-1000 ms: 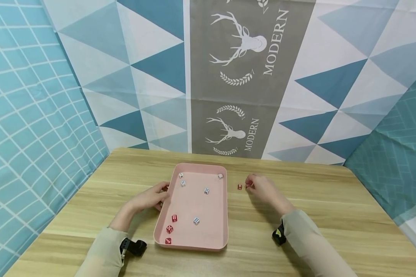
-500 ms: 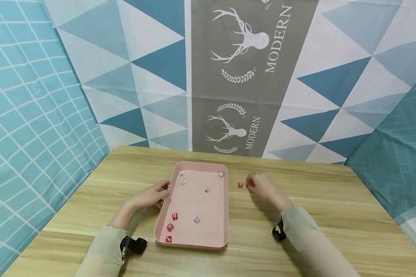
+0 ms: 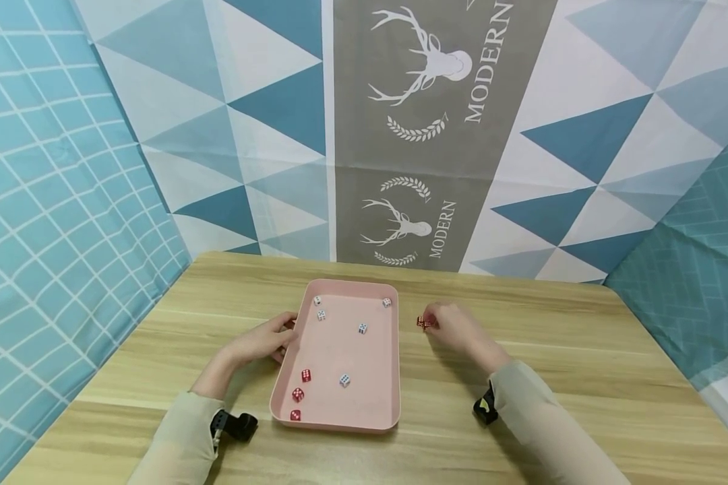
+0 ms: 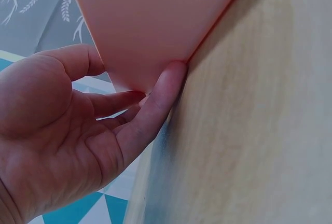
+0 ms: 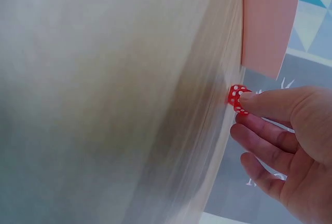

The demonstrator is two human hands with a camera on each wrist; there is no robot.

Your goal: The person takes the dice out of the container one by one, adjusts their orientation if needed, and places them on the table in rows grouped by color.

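A pink tray [image 3: 348,350] lies on the wooden table, holding several white dice [image 3: 344,380] and three red dice [image 3: 298,395]. My left hand [image 3: 263,341] grips the tray's left side; in the left wrist view its thumb and fingers hold the wall near the rim and the base. To the right of the tray, my right hand [image 3: 458,330] pinches a red die [image 5: 240,99] between thumb and fingers. Another red die [image 3: 420,321] sits right beside it, and the two overlap in the head view. The right hand's other fingers curl loosely in the right wrist view.
The wooden table [image 3: 522,417] ends at a patterned cloth backdrop [image 3: 394,162] with deer heads and triangles. Blue checked cloth [image 3: 54,202] hangs on the left, teal cloth on the right. Both wrists wear black straps with small devices [image 3: 239,426].
My right hand has moved slightly left with its red die, bringing it up to the other red die. The left hand keeps its grip on the tray. The head view has tilted slightly.
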